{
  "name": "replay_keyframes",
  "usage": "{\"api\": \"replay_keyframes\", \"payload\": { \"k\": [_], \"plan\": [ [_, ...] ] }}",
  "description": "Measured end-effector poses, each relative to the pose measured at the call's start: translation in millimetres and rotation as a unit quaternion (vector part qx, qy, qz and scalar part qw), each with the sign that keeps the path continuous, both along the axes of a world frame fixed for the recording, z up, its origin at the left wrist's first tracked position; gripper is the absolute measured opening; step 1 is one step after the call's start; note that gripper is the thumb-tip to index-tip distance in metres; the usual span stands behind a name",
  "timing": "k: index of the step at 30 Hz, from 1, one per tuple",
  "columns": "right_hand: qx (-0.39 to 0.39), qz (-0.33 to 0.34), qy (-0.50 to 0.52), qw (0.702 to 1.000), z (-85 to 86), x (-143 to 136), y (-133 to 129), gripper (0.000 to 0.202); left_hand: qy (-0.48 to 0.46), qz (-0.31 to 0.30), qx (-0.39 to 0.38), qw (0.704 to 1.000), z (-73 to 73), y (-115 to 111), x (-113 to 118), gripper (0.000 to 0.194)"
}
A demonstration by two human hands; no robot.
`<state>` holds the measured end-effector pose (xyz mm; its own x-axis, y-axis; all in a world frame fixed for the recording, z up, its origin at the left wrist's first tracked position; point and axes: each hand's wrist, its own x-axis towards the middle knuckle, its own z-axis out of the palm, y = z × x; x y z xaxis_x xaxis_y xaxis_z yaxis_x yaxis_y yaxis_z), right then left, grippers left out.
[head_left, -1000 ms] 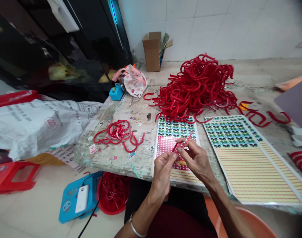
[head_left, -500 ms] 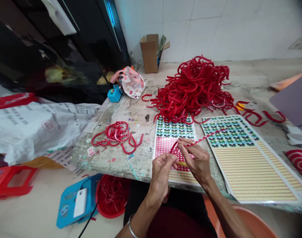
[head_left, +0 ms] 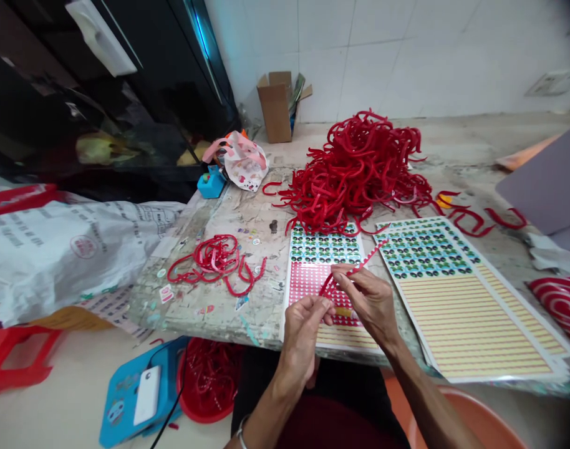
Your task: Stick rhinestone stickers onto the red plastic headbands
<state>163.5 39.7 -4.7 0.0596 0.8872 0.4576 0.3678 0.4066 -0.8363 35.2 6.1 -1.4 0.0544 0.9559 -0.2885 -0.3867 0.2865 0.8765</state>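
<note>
Over the near edge of the table, my left hand (head_left: 300, 333) pinches the lower end of a red curved band (head_left: 326, 286) between thumb and fingers. My right hand (head_left: 370, 301) is closed at the band's upper part, with fingertips pressed together. From its fingers a thin red strip with a scalloped edge (head_left: 371, 252) sticks up to the right. Exactly how strip and band meet is hidden by the fingers. Beneath both hands lies a sticker sheet (head_left: 305, 272) with green-blue pictures, red-and-white rows and yellow lines. A yellow-brown piece (head_left: 343, 312) shows between the hands.
A large heap of red bands (head_left: 355, 174) covers the table's back middle; a smaller pile (head_left: 214, 259) lies left. More sticker sheets (head_left: 467, 318) are stacked right. Behind stand a cardboard box (head_left: 275, 112) and a blue tape dispenser (head_left: 211, 185). Below sits a red basin (head_left: 209, 380).
The thin scalloped strip has swung to a steeper angle, its free end nearer the right hand. Both hands keep their grip, close together. The view has shifted slightly.
</note>
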Motion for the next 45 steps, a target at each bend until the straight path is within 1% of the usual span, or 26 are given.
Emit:
{"api": "replay_keyframes", "payload": {
  "k": [5, 10, 13, 15, 19, 24, 28, 33, 35, 39, 42, 45],
  "plan": [
    [-0.008, -0.005, -0.003, 1.0, -2.4, 0.0, 1.6, 0.015, 0.0, -0.004, -0.003, 1.0, -0.1, -0.6, -0.2, 0.017],
    [-0.033, -0.015, 0.002, 0.999, -7.0, -2.6, 2.7, 0.014, -0.015, 0.002, -0.003, 1.0, -1.5, -1.1, 0.3, 0.016],
    [-0.033, -0.024, 0.0, 0.999, -6.9, -4.3, 2.9, 0.014, -0.018, 0.009, -0.002, 1.0, -2.1, -1.4, 1.1, 0.015],
    [-0.017, -0.029, -0.004, 0.999, -5.5, -5.3, 3.2, 0.013, -0.02, 0.014, -0.002, 1.0, -2.1, -1.8, 1.6, 0.015],
    [0.041, -0.047, -0.026, 0.998, -2.6, -6.5, 3.6, 0.014, -0.018, 0.013, -0.005, 1.0, -0.8, -1.7, 2.0, 0.016],
    [0.083, -0.061, -0.052, 0.993, -4.3, -5.6, 3.1, 0.014, -0.008, 0.017, -0.007, 1.0, 2.0, 0.7, 2.7, 0.018],
    [0.092, -0.065, -0.065, 0.992, -7.5, -4.8, 2.4, 0.014, 0.002, 0.019, -0.009, 1.0, 2.4, 1.8, 3.8, 0.018],
    [0.074, -0.077, -0.061, 0.992, -10.5, -5.6, 2.5, 0.015, 0.006, 0.023, -0.009, 1.0, 1.5, 0.1, 4.6, 0.018],
    [0.091, -0.079, -0.073, 0.99, -10.9, -5.3, 2.1, 0.016, 0.013, 0.021, -0.005, 1.0, 1.1, -0.2, 4.3, 0.018],
    [0.14, -0.055, -0.127, 0.98, -9.7, -2.5, -1.0, 0.024, 0.031, 0.03, -0.013, 0.999, -0.2, 1.4, 2.8, 0.018],
    [0.146, -0.038, -0.144, 0.978, -8.6, -0.5, -2.6, 0.028, 0.032, 0.041, -0.02, 0.998, -1.0, 2.7, 2.5, 0.018],
    [0.127, -0.044, -0.119, 0.984, -8.7, -0.4, -1.1, 0.025, 0.027, 0.035, -0.015, 0.999, -1.1, 1.5, 3.0, 0.018]
  ]
}}
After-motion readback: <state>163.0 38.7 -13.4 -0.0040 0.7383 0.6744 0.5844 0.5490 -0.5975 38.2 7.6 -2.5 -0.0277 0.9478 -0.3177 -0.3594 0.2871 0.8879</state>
